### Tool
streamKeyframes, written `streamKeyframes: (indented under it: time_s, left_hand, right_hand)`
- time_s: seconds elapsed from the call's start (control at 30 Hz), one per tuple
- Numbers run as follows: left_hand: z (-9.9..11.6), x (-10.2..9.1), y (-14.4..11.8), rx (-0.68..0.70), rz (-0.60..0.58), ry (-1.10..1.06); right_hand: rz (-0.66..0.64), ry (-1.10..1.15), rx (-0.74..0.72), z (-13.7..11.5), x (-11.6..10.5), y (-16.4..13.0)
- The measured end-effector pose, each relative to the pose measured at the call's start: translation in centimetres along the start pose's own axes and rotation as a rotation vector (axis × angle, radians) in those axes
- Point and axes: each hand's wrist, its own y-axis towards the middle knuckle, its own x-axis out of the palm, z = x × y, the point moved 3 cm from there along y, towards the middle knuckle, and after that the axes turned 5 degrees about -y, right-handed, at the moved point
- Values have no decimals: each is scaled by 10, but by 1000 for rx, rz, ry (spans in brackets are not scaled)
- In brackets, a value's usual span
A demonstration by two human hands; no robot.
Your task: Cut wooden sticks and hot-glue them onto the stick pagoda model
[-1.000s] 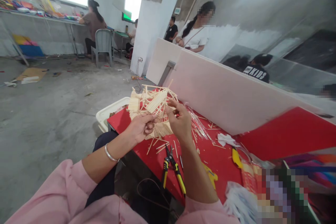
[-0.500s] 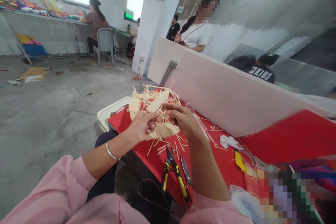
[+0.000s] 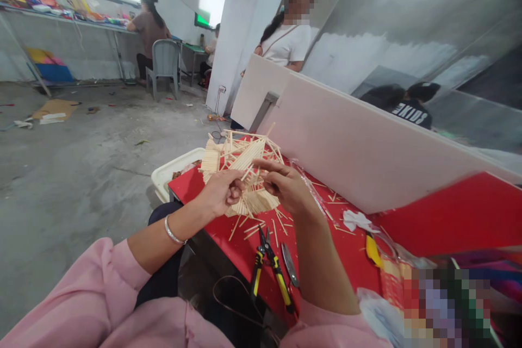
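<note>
Stick lattice (image 3: 240, 166), pale wood, held up just above the near corner of the red tabletop (image 3: 448, 212), tilted toward the wearer. Left hand (image 3: 220, 193) curled shut on its lower edge, thumb and fingers pinching a bundle of sticks. Right hand (image 3: 287, 185) half open, fingers extended onto the frame's right side, fingertips touching loose-looking crossing sticks; whether it pinches one, cannot tell. Loose sticks (image 3: 261, 225) scattered on the tabletop below. Yellow-handled pliers (image 3: 269, 274) lie near the front edge, a second cutter (image 3: 290, 265) beside them. White tray (image 3: 171, 174) past the tabletop's left corner. Judgement: the joints look fragile, so the left grip should support at a crossing and not a free end, while the right works one stick at a time with light pressure.
</note>
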Motion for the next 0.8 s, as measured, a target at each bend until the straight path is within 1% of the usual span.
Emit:
streamKeyframes:
  time_s: [0.23, 0.33, 0.57, 0.8]
  left_hand:
    - [6, 0, -3, -43, 51, -50]
    - [5, 0, -3, -40, 30, -24]
    - [4, -2, 0, 20, -29, 51]
    - [4, -3, 1, 4, -43, 74]
  right_hand:
    - [5, 44, -11, 0, 1, -2]
    - [3, 67, -11, 0, 1, -2]
    - [8, 92, -11, 0, 1, -3]
    - [6, 90, -9, -2, 3, -4]
